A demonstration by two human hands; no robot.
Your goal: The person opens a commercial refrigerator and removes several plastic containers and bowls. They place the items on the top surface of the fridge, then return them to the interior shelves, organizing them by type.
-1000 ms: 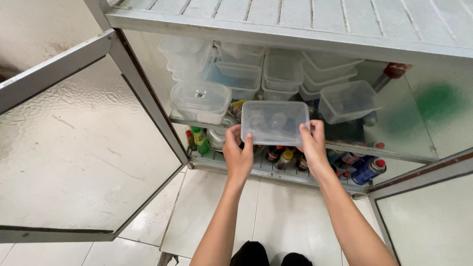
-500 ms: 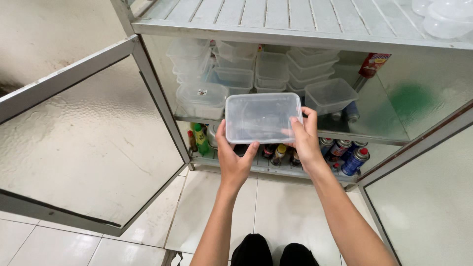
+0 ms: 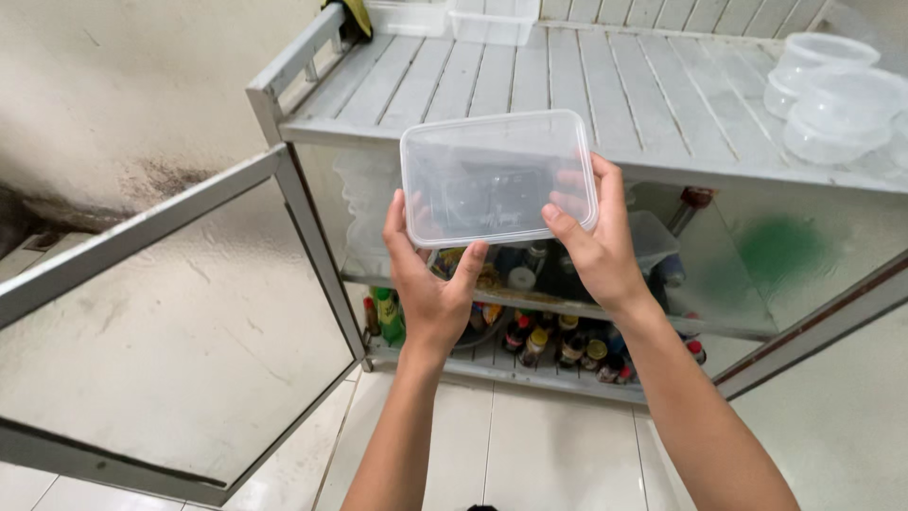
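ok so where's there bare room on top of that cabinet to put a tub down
The slatted cabinet top is bare across its middle and front left, between the rectangular tubs at the back edge and the round bowls at the right. The inner shelves are crowded: stacked containers above, bottles below.

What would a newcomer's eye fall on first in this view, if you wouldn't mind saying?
First, the clear plastic box in the middle, held up by the left hand and right hand before the open cabinet. Next, the round tubs on the slatted top at the right, and the small bottles on the bottom shelf.
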